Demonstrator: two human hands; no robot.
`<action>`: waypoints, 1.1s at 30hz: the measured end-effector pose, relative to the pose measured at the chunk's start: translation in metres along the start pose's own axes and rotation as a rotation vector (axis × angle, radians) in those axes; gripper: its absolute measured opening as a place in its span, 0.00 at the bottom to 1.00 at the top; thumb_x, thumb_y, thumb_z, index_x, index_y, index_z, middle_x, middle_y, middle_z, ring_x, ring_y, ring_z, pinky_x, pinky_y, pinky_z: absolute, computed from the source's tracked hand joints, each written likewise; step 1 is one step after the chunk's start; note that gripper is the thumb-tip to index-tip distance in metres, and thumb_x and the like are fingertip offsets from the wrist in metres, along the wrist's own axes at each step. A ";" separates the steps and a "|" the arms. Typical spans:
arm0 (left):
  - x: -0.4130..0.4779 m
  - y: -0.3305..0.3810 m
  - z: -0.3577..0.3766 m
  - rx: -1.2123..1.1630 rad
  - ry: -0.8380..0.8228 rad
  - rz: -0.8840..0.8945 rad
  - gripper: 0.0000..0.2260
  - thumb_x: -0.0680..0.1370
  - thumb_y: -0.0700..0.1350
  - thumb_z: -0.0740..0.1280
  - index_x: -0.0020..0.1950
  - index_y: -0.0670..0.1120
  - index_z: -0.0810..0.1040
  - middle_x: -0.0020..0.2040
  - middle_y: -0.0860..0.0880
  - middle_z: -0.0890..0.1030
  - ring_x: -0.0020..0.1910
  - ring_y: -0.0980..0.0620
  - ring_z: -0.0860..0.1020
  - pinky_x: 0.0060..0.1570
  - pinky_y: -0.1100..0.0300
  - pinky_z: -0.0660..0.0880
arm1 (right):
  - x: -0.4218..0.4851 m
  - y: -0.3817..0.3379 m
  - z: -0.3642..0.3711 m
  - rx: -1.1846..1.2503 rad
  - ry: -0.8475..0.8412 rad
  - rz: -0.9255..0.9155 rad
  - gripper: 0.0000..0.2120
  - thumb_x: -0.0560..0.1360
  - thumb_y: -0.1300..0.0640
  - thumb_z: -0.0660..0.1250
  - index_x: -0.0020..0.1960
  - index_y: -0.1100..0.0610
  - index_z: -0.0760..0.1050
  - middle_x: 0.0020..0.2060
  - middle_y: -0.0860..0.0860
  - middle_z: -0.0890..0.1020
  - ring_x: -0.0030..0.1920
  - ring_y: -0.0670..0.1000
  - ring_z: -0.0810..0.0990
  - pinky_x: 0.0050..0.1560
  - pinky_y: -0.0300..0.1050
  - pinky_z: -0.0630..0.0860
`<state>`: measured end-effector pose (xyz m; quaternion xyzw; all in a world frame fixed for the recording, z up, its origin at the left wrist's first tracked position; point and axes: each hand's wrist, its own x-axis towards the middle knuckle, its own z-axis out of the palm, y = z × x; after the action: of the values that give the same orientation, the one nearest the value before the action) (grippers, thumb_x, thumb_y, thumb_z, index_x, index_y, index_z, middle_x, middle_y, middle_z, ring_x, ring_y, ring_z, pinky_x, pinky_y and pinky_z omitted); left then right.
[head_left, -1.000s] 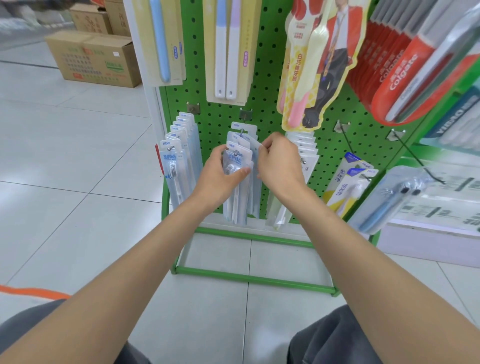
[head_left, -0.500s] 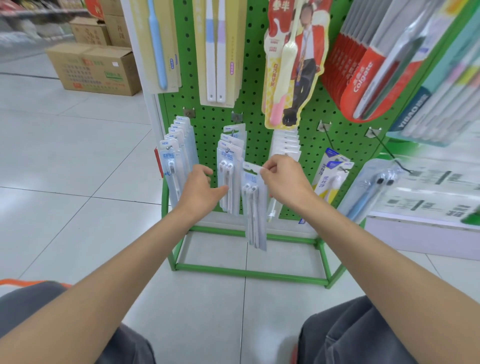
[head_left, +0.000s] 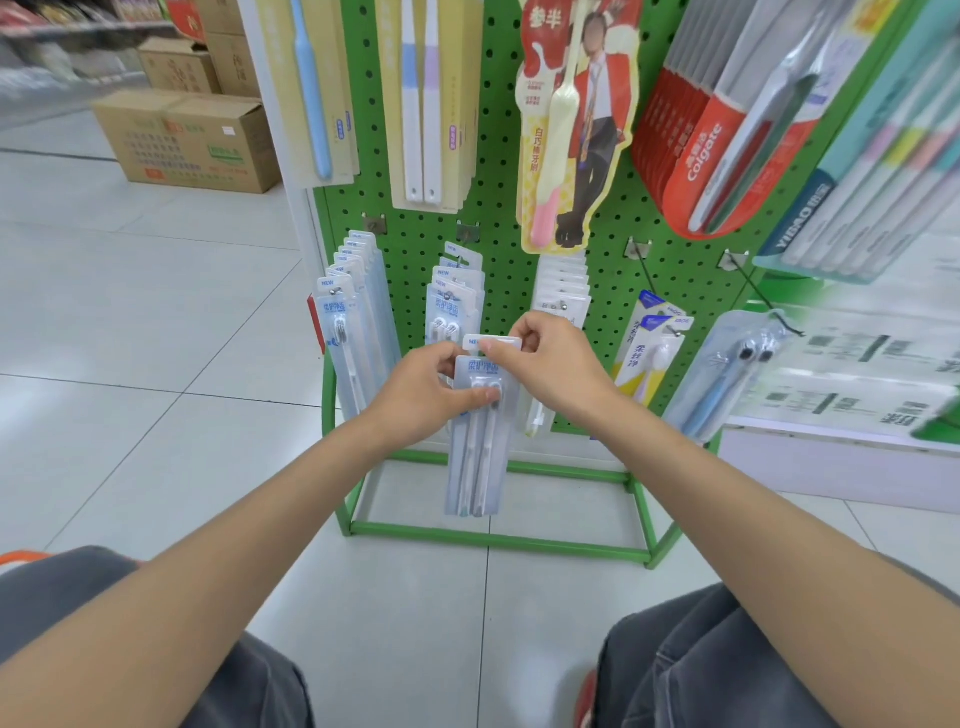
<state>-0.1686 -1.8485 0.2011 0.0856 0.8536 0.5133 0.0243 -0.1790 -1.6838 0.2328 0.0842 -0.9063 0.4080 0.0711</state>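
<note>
Hanging upright between both hands, the clear plastic twin-toothbrush blister pack (head_left: 479, 441) sits in front of the green pegboard rack (head_left: 613, 249). Left hand (head_left: 422, 400) grips its side, thumb pressed across the front; right hand (head_left: 550, 364) seemingly pinches the top tab.

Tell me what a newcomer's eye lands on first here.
Dead centre, the left hand and right hand pinch a clear twin toothbrush pack in front of the green pegboard rack. Next come the red Colgate packs fanned at upper right, then the cardboard boxes on the floor at upper left.
</note>
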 end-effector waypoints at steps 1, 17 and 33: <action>0.000 0.002 -0.001 -0.031 0.010 -0.004 0.16 0.70 0.49 0.78 0.55 0.46 0.80 0.47 0.47 0.84 0.46 0.47 0.82 0.51 0.52 0.78 | 0.002 0.000 -0.001 0.024 -0.002 -0.004 0.14 0.76 0.48 0.70 0.41 0.57 0.72 0.30 0.47 0.71 0.31 0.47 0.69 0.34 0.43 0.65; 0.006 0.019 -0.039 -0.548 0.332 -0.091 0.12 0.74 0.50 0.74 0.55 0.47 0.81 0.41 0.54 0.82 0.29 0.58 0.69 0.40 0.61 0.69 | -0.014 0.016 0.019 0.152 -0.531 0.147 0.09 0.75 0.50 0.71 0.43 0.55 0.78 0.34 0.46 0.80 0.30 0.39 0.75 0.34 0.32 0.69; -0.010 0.037 -0.029 -0.158 0.220 0.074 0.25 0.73 0.52 0.74 0.67 0.53 0.70 0.53 0.58 0.75 0.43 0.71 0.76 0.40 0.77 0.72 | -0.043 0.022 0.054 -0.214 -0.598 0.005 0.13 0.74 0.57 0.67 0.40 0.47 0.63 0.33 0.49 0.72 0.33 0.49 0.71 0.32 0.42 0.67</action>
<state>-0.1584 -1.8584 0.2469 0.0581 0.8045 0.5855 -0.0815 -0.1451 -1.7062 0.1732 0.1903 -0.9251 0.2674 -0.1909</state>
